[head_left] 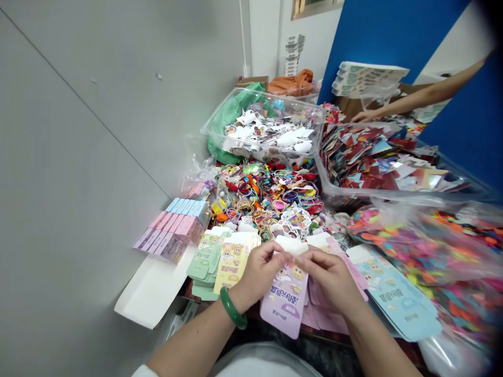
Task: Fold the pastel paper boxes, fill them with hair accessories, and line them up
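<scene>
Both my hands meet over a flat purple printed card packet point(285, 301) near the table's front edge. My left hand point(261, 272), with a green bangle point(232, 309) on its wrist, pinches the packet's white top flap point(291, 245). My right hand point(330, 275) grips the same flap from the right side, fingers closed. Flat green and yellow packets point(222, 259) lie stacked to the left of my hands, pink ones under the purple packet and blue ones point(396, 298) to the right.
A heap of coloured hair ties point(271, 196) lies behind my hands. Rows of small pink and blue boxes point(173, 228) stand at left. Clear bins hold stickers point(271, 133) and coloured cards point(377, 157). Another person's arm point(416, 97) reaches in at back right. A grey wall runs along the left.
</scene>
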Demonstrator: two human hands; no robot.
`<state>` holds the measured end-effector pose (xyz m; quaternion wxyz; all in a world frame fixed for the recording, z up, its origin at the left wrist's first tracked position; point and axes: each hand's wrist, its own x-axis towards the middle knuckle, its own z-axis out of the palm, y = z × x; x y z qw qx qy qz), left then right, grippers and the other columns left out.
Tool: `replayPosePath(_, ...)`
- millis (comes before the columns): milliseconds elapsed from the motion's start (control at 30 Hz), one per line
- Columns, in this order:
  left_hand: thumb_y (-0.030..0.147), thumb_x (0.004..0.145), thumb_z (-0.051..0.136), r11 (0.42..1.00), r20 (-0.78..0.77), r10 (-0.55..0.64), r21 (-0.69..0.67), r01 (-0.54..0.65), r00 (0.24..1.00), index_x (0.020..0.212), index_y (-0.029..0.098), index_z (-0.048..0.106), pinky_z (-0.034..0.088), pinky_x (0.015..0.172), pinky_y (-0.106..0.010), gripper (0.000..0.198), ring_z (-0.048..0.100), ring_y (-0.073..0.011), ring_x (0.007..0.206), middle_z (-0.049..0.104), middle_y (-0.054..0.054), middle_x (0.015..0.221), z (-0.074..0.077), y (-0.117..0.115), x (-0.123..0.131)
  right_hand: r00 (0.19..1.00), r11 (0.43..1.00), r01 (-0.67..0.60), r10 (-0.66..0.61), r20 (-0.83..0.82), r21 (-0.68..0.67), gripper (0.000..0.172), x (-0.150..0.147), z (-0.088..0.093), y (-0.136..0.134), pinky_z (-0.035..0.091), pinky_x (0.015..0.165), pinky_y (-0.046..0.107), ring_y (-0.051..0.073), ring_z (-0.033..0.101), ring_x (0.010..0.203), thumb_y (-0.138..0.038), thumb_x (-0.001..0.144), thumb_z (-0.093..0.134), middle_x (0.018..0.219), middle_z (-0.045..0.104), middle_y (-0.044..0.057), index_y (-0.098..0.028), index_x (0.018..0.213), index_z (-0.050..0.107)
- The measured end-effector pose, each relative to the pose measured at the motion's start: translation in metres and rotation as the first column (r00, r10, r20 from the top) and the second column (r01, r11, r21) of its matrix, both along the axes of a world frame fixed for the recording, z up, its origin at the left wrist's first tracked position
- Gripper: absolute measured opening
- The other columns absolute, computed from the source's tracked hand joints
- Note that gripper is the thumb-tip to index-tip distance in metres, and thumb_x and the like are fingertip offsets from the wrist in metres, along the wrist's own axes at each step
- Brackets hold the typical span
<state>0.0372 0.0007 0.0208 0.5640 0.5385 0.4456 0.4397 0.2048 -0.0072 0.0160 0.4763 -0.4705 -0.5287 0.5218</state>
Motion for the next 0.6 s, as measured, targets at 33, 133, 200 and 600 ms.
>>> replayPosePath(33, 0.037, 0.082, 0.067, 0.999, 0.047, -0.014, -0.035, 0.016, 0.999, 0.087, 0.018, 0.058, 0.036, 0.056, -0.022, 0.021, 0.046, -0.0096, 0.059, 0.054, 0.004, 0.068, 0.002, 0.0, -0.001, 0.999, 1.0, -0.024, 0.024, 0.029, 0.012, 0.028, 0.001, 0.001, 0.0, 0.046, 0.06, 0.024, 0.014, 0.056, 0.062, -0.043, 0.077, 0.074, 0.063, 0.064, 0.002, -0.019, 0.061, 0.072)
replayPosePath(133, 0.034, 0.073, 0.078, 0.985, 0.256, -0.068, -0.139, 0.106, 0.964, 0.122, 0.026, 0.047, 0.044, 0.064, -0.023, 0.059, 0.059, -0.0119, 0.07, 0.064, 0.0, 0.094, 0.008, -0.002, -0.004, 0.998, 0.998, 0.021, -0.018, -0.056, 0.051, 0.02, 0.0, 0.006, 0.0, 0.051, 0.064, 0.026, 0.017, 0.065, 0.072, -0.039, 0.078, 0.074, 0.079, 0.072, 0.003, -0.023, 0.089, 0.075)
replayPosePath(200, 0.033, 0.068, 0.083, 0.932, 0.359, -0.194, -0.223, 0.285, 0.913, 0.126, 0.025, 0.047, 0.048, 0.073, -0.027, 0.07, 0.063, -0.015, 0.079, 0.065, -0.003, 0.102, 0.01, -0.004, -0.006, 0.99, 0.992, 0.074, -0.061, -0.124, 0.107, 0.031, -0.002, 0.01, 0.0, 0.054, 0.069, 0.027, 0.018, 0.068, 0.081, -0.035, 0.079, 0.073, 0.093, 0.074, 0.002, -0.029, 0.11, 0.07)
replayPosePath(600, 0.036, 0.061, 0.087, 0.817, 0.309, -0.401, -0.306, 0.489, 0.862, 0.095, 0.015, 0.065, 0.044, 0.076, -0.028, 0.045, 0.057, -0.0143, 0.077, 0.063, -0.001, 0.085, 0.007, -0.006, -0.012, 0.998, 0.99, -0.009, 0.0, 0.064, 0.141, 0.013, -0.001, 0.034, 0.001, 0.055, 0.064, 0.028, 0.018, 0.067, 0.071, -0.034, 0.074, 0.077, 0.077, 0.073, 0.003, -0.022, 0.079, 0.074)
